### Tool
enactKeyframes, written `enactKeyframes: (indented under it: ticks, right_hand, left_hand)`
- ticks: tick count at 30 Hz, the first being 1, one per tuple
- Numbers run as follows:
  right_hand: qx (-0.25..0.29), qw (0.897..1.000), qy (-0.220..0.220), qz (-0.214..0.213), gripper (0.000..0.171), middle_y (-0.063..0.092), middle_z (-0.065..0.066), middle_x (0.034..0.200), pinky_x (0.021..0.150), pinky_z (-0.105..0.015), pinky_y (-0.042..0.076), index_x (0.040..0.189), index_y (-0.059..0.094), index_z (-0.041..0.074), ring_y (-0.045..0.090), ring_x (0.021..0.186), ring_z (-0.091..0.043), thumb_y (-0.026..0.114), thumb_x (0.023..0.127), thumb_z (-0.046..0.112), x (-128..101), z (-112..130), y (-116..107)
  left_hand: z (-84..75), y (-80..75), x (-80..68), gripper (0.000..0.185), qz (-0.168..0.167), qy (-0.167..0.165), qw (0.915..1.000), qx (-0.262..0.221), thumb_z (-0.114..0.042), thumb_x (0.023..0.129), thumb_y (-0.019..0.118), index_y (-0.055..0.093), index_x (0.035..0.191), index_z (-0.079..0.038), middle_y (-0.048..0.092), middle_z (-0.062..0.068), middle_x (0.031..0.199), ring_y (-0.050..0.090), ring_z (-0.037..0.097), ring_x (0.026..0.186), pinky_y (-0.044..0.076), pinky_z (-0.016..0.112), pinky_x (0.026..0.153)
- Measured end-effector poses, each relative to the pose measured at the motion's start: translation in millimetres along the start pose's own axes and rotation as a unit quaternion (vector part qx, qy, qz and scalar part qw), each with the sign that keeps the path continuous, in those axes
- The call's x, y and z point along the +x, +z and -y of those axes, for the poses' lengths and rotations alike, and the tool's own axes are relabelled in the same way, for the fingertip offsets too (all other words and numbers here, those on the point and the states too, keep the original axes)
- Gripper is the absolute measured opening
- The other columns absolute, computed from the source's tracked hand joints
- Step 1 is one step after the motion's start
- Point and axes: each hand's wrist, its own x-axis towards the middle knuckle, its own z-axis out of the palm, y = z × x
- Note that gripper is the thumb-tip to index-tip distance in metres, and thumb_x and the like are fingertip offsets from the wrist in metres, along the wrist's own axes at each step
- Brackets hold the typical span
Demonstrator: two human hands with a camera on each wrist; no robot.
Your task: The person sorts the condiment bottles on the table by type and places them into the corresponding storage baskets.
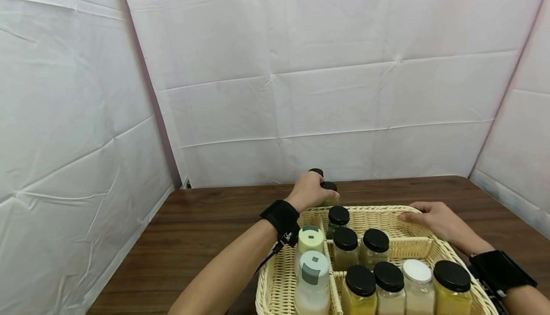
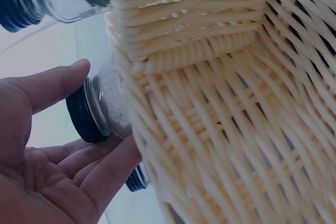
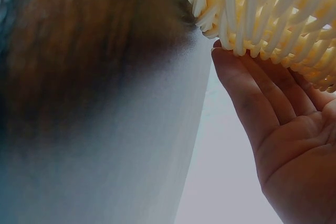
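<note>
Jar behind left hand, mostly hidden; basket cropped below.
</note>
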Motion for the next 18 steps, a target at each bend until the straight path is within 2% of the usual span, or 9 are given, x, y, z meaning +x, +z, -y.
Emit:
enactKeyframes:
  ticks: [5, 13, 18]
  right_hand:
    - [0.002, 1.000, -0.001, 0.000, 0.053, 0.065, -0.030, 0.132, 0.091, -0.059, 0.051, 0.133, 0.068, -0.004, 0.060, 0.121, -0.052, 0.068, 0.105, 0.041, 0.3, 1.8, -0.6]
    - [-0.006, 1.000, 0.000, -0.002, 0.056, 0.063, -0.033, 0.134, 0.090, -0.060, 0.051, 0.135, 0.066, -0.006, 0.059, 0.122, -0.054, 0.068, 0.105, 0.041, 0.8, 0.6, 0.4]
    - [-0.008, 1.000, 0.003, -0.003, 0.057, 0.063, -0.033, 0.133, 0.090, -0.059, 0.051, 0.134, 0.066, -0.007, 0.059, 0.121, -0.054, 0.069, 0.105, 0.042, 1.6, 0.2, -0.4]
  left_hand:
    - [-1.4, -4.1, 1.1, 0.042, -0.001, 0.007, 1.0000, 0.003, -0.029, 0.094, 0.085, 0.055, 0.069, -0.013, 0.043, 0.000, 0.063, 0.042, 0.014, 0.057, 0.034, 0.025, 0.056]
    - [-2.3, -11.2, -0.7, 0.049, 0.007, 0.015, 0.9994, -0.030, -0.026, 0.094, 0.084, 0.045, 0.068, -0.013, 0.035, -0.001, 0.061, 0.035, 0.013, 0.052, 0.030, 0.026, 0.054]
    - [-6.0, -17.1, -1.8, 0.040, 0.011, 0.010, 0.9987, -0.048, -0.025, 0.095, 0.083, 0.052, 0.075, -0.011, 0.038, 0.000, 0.062, 0.035, 0.013, 0.051, 0.030, 0.026, 0.052]
